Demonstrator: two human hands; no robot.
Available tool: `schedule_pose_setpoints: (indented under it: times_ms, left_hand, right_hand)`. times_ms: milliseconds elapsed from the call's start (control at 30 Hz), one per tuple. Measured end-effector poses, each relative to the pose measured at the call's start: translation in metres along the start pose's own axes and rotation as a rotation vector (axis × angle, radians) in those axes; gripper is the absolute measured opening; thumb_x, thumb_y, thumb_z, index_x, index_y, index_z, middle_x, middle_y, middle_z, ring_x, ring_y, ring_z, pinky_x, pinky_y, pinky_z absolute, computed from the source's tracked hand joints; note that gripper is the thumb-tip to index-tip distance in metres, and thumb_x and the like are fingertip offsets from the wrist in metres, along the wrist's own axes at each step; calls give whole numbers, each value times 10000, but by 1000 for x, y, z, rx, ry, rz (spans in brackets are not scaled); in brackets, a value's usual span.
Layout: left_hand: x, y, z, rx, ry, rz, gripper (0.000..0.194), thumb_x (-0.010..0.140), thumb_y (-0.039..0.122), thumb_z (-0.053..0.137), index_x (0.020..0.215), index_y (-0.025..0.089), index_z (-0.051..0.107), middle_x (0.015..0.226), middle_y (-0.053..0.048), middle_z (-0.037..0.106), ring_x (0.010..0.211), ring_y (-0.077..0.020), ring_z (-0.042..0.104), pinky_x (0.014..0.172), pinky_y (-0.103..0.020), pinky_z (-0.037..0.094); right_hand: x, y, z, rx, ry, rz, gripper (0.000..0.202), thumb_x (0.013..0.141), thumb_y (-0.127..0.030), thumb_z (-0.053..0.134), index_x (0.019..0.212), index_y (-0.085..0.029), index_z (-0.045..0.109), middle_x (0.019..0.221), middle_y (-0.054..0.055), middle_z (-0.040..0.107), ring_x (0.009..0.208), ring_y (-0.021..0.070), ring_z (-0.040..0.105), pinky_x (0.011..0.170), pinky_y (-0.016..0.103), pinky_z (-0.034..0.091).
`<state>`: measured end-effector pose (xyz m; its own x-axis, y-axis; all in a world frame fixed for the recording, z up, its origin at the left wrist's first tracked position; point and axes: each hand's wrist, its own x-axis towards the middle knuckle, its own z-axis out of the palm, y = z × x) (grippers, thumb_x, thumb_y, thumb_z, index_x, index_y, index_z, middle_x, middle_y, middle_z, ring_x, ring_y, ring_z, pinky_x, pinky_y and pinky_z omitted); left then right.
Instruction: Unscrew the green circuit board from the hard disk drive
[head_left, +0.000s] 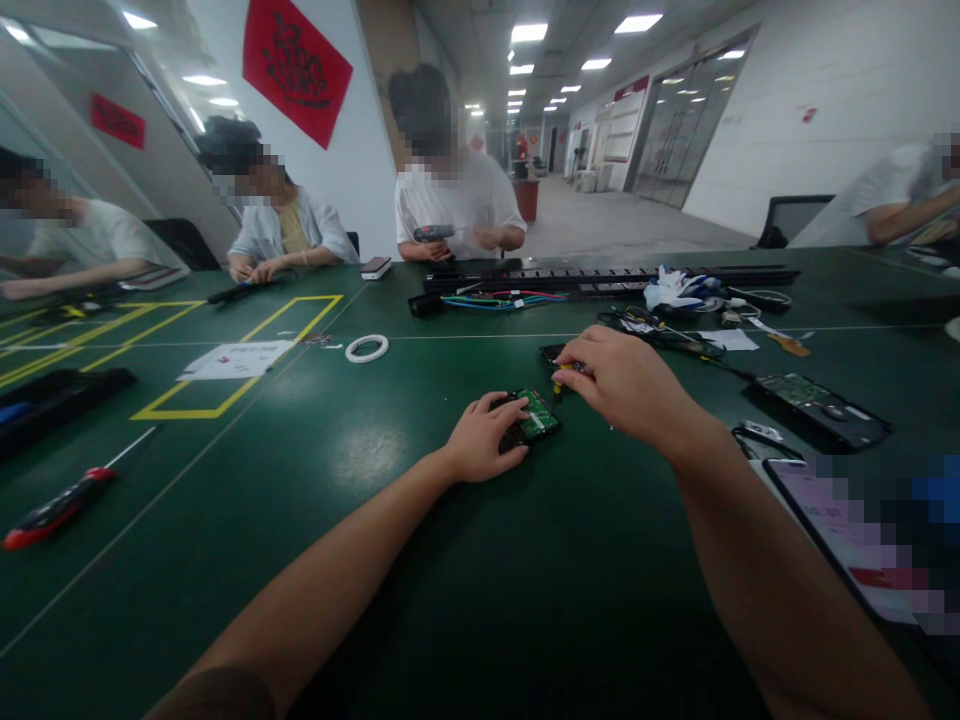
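On the green table (375, 560) lies a black device with an exposed green circuit board (538, 418). My left hand (486, 436) rests on the device's left part, its fingers spread over the board. My right hand (611, 375) is closed around a small tool with a yellow part (557, 385), whose lower end points down at the right edge of the board. Behind the tool, partly covered by my right fingers, is another small black piece (551, 353).
Left are a red-black screwdriver (64, 508), white tape roll (367, 348) and paper (236, 360). Right are a second open device (821, 408), cables and a tablet (847, 530). Black rails (540, 280) and gloves (682, 290) lie behind. Several people sit around.
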<state>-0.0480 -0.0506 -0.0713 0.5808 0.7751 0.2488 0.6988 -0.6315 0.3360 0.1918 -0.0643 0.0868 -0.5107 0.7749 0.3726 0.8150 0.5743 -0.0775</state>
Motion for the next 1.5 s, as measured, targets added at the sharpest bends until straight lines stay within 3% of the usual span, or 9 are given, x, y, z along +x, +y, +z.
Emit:
schedule_pose_setpoints:
  times_ms: [433, 900, 1500]
  left_hand:
    - [0, 0, 0, 11, 7, 8, 599, 870, 461, 691, 1428, 290, 556, 1617, -18, 495, 1511, -378, 346, 1182, -610, 376]
    - [0, 2, -1, 8, -7, -5, 598, 874, 470, 689, 1430, 293, 557, 1622, -19, 488, 1521, -379, 334, 1191, -620, 365]
    - [0, 0, 1, 7, -3, -7, 615, 858, 445, 705, 1435, 298, 553, 1621, -20, 490, 1513, -373, 346, 1195, -614, 357]
  right_hand:
    - [2, 3, 1, 20, -13, 35, 146, 953, -220, 654, 1071, -161, 717, 1060, 117, 755, 946, 257, 690, 833, 362, 480]
    - [1, 6, 2, 13, -3, -31, 202, 998, -221, 554, 1051, -167, 742, 1046, 100, 770, 944, 236, 696, 854, 353, 486]
    - [2, 4, 2, 44, 22, -43, 179, 989, -202, 577, 1051, -168, 742, 1084, 112, 754, 995, 237, 691, 891, 349, 488]
